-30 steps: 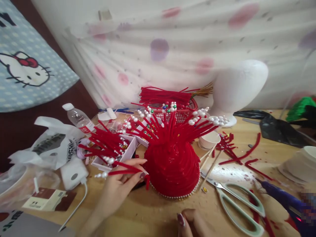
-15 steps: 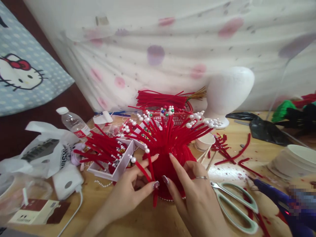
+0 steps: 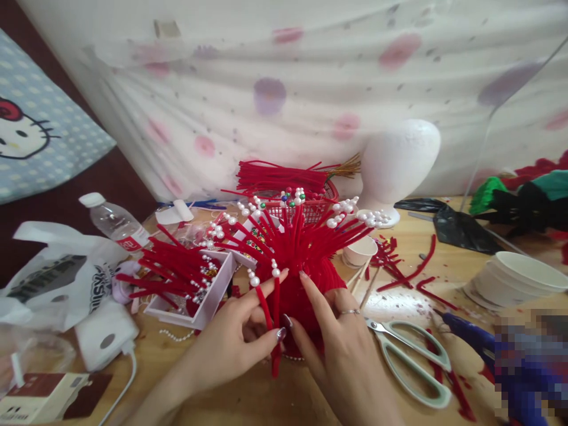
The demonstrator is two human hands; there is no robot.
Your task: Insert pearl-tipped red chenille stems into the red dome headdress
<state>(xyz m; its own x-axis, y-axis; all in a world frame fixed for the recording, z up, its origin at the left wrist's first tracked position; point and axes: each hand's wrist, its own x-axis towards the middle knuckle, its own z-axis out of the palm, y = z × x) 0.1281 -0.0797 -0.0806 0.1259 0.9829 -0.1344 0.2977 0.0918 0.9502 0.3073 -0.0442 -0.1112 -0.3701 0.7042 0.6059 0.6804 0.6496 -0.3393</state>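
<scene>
Two red fuzzy stems (image 3: 276, 302) tipped with white pearls are pinched between the thumb and fingers of my left hand (image 3: 235, 337), their lower ends together. Behind them stands a round red fuzzy piece (image 3: 328, 284), with many pearl-tipped red stems (image 3: 306, 239) fanning up and outward. My right hand (image 3: 339, 340) is at its front right, thumb and forefinger apart, the forefinger's tip against the red surface. A ring is on one finger. Whether the curled fingers of my right hand hold anything is hidden.
Left: a white box (image 3: 195, 313) of red stems, a bottle (image 3: 118, 222), a plastic bag (image 3: 57, 278). Right: scissors (image 3: 410, 358), a blue glue gun (image 3: 479, 340), paper cups (image 3: 517, 281), red scraps (image 3: 406, 272). Behind: a red basket (image 3: 328, 192) and a white foam head (image 3: 399, 165).
The two held stems have turned more upright and lie closer to parallel. The whole view has shifted slightly, so the table's things appear further left.
</scene>
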